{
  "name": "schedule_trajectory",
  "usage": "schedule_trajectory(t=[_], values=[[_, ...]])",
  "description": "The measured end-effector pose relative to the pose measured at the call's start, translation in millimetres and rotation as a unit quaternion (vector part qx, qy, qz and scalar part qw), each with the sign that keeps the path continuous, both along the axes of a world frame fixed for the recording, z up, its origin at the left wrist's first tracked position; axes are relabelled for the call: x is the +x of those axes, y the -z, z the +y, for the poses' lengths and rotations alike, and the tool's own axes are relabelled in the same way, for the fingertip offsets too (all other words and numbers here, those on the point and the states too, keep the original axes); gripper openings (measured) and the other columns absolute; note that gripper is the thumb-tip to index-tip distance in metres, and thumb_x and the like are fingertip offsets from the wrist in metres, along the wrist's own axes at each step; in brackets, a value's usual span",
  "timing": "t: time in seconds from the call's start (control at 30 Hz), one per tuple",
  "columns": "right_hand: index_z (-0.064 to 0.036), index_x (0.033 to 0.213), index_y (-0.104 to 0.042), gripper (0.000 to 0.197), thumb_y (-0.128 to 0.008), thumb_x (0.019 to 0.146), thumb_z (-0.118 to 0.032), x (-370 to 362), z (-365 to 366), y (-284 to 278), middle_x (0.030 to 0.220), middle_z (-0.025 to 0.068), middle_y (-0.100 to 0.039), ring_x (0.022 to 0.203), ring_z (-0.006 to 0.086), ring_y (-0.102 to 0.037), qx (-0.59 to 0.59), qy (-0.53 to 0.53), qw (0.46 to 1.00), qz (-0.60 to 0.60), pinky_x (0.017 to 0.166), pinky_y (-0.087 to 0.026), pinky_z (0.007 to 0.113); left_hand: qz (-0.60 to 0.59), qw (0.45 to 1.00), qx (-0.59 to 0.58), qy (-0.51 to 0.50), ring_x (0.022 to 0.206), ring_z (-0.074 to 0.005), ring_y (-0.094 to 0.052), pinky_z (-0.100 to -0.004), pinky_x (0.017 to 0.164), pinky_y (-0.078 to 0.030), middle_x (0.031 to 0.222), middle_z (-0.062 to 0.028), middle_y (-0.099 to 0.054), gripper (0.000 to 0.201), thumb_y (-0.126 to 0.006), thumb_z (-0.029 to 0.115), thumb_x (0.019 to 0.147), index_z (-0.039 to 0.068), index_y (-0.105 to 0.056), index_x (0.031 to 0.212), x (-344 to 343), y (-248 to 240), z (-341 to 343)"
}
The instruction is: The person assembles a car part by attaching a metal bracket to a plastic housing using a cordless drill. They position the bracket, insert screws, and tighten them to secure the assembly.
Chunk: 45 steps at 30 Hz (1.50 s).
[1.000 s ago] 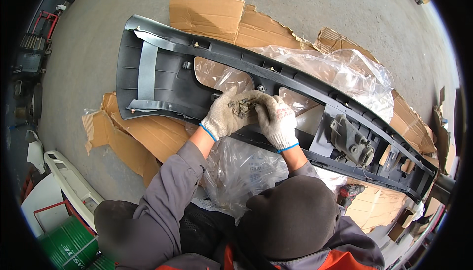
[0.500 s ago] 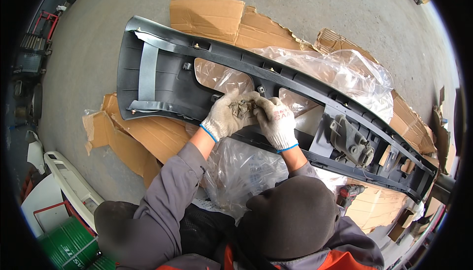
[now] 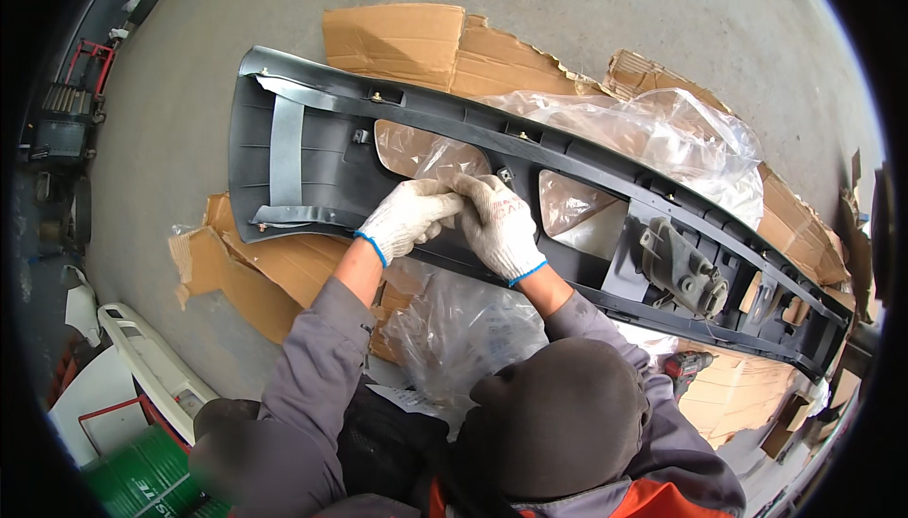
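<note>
Both my hands wear white knit gloves with blue cuffs and meet above the middle of a long black bumper [image 3: 326, 158], its inner side facing up. My left hand [image 3: 411, 216] is curled closed around the small metal clips seen in its palm earlier; the clips are now hidden. My right hand [image 3: 498, 225] is closed too, its thumb and fingertips pinched against the left fingers, and what they hold is too small to make out. Just beyond the right fingers sits a small metal clip [image 3: 505, 175] on the edge between two openings. A grey lamp [image 3: 678, 267] is set in the bumper's right part.
Flattened cardboard [image 3: 392, 42] and clear plastic film [image 3: 473, 319] lie under and around the bumper. A red and black cordless drill [image 3: 683, 367] rests near its right front edge. A green drum [image 3: 151, 480] and a white panel [image 3: 156, 367] stand at lower left.
My left hand has turned over and closed, hiding the clips that lay in its open palm. The right hand has shifted slightly left, its fingertips still meeting the left hand.
</note>
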State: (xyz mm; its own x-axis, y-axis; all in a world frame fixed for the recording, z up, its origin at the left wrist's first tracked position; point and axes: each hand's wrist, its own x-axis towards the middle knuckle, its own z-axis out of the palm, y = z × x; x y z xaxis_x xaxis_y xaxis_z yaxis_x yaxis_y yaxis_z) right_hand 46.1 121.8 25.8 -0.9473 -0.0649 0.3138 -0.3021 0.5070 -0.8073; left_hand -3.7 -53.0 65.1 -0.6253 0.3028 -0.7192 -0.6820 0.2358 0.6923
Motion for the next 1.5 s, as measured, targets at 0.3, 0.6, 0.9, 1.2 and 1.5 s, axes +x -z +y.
schedule_trajectory(t=[0.3, 0.6, 0.9, 1.2, 1.5], values=[[-0.0038, 0.125, -0.066, 0.034, -0.067, 0.093, -0.013, 4.0, -20.1, 21.7, 0.107, 0.0192, -0.075, 0.103, 0.0381, -0.071, -0.121, -0.012, 0.971, -0.204, 0.091, -0.056, 0.044, 0.031, 0.980, -0.189, 0.058, 0.055, -0.0046, -0.049, -0.0211, 0.047, -0.035, 0.074, -0.0004, -0.066, 0.029, -0.078, 0.028, 0.092, 0.001, -0.075, 0.104, -10.7, -10.7, -38.9], [-0.0049, 0.114, -0.072, 0.027, -0.066, 0.096, -0.024, 6.8, -25.3, 17.8, 0.105, 0.0209, -0.074, 0.102, 0.0396, -0.070, -0.075, -0.082, 0.974, -0.198, 0.088, -0.056, 0.047, 0.024, 0.969, -0.220, 0.113, 0.058, -0.0086, -0.055, -0.0241, 0.052, -0.043, 0.074, -0.0033, -0.067, 0.033, -0.072, 0.027, 0.093, -0.002, -0.075, 0.105, -0.3, -9.6, -26.2], [-0.0044, 0.107, -0.073, 0.027, -0.064, 0.099, -0.029, -7.8, -32.1, 25.4, 0.099, 0.0218, -0.074, 0.096, 0.0407, -0.071, -0.104, -0.076, 0.938, -0.322, 0.083, -0.056, 0.046, -0.008, 0.964, -0.219, 0.152, 0.054, -0.0097, -0.052, -0.0264, 0.050, -0.041, 0.071, -0.0033, -0.065, 0.030, -0.070, 0.028, 0.093, 0.000, -0.076, 0.101, -8.0, -12.0, -32.3], [-0.0065, 0.102, -0.076, 0.026, -0.060, 0.094, -0.025, -18.3, -44.9, 34.0, 0.095, 0.0216, -0.074, 0.095, 0.0418, -0.070, -0.078, -0.069, 0.933, -0.344, 0.085, -0.055, 0.048, -0.017, 0.971, -0.194, 0.141, 0.051, -0.0094, -0.049, -0.0264, 0.046, -0.038, 0.069, -0.0032, -0.064, 0.023, -0.066, 0.023, 0.091, 0.001, -0.074, 0.091, -11.3, -2.2, -36.7], [-0.0009, 0.087, -0.072, 0.033, -0.061, 0.094, -0.031, -12.1, -32.6, 42.6, 0.085, 0.0275, -0.071, 0.084, 0.0451, -0.071, 0.032, 0.034, 0.957, -0.285, 0.079, -0.056, 0.053, 0.075, 0.959, -0.268, 0.060, 0.050, -0.0087, -0.049, -0.0248, 0.044, -0.036, 0.070, -0.0041, -0.065, 0.027, -0.065, 0.022, 0.092, 0.000, -0.075, 0.105, -37.1, -16.8, -79.1]])
